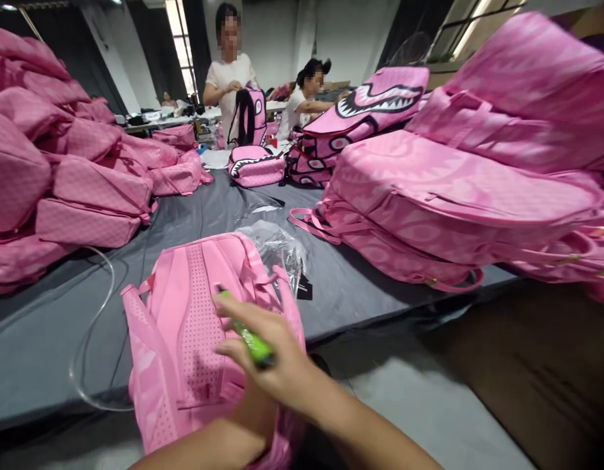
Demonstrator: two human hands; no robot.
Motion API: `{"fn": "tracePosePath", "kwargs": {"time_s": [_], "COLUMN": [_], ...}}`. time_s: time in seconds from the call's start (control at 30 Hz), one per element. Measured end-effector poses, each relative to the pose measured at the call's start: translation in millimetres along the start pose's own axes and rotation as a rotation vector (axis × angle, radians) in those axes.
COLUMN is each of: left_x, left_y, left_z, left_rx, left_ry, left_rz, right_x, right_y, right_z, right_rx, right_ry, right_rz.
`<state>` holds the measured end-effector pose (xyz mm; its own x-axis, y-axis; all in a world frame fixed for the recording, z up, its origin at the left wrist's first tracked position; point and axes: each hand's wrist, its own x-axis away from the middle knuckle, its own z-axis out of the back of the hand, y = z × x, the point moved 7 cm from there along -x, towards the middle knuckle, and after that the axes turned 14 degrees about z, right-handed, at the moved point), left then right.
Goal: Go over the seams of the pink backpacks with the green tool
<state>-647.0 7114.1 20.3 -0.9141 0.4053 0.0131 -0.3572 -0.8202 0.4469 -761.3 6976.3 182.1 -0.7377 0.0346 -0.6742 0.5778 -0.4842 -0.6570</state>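
A pink backpack (199, 326) stands at the table's near edge. Its perforated back panel and shoulder straps face me. Over that panel, my right hand (272, 346) is closed around a slim bright-green tool (253, 343) with a dark tip. Blur keeps me from telling what kind of tool it is. My left hand (257, 408) reaches in low across the front of the bag and passes behind my right wrist. Its fingers are hidden, so its grip does not show. Clear plastic wrap (277, 248) and a black tag (304, 288) lie beside the bag's right side.
Pink bags (96, 189) are heaped on the left. Large pink backpacks (429, 196) are stacked on the right. Shark-mouth bags (257, 166) sit farther back, near two people. A clear tube (94, 326) curves over the grey table cover (184, 219).
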Motion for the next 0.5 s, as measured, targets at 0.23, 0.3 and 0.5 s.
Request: {"fn": "tracePosePath", "kwargs": {"time_s": [0.23, 0.3, 0.5], "left_x": [6, 8, 36], "left_y": [20, 20, 36], "left_z": [-41.4, -56.4, -77.8], "left_rx": [0.02, 0.027, -0.143], "left_ry": [-0.032, 0.043, 0.363], "left_rz": [-0.381, -0.579, -0.781], "right_x": [28, 54, 89], "right_y": [97, 114, 148], "right_z": [-61, -50, -14], "right_rx": [0.951, 1.01, 1.027], "right_ry": [-0.485, -0.587, -0.66], "right_rz": [0.205, 0.384, 0.409]}}
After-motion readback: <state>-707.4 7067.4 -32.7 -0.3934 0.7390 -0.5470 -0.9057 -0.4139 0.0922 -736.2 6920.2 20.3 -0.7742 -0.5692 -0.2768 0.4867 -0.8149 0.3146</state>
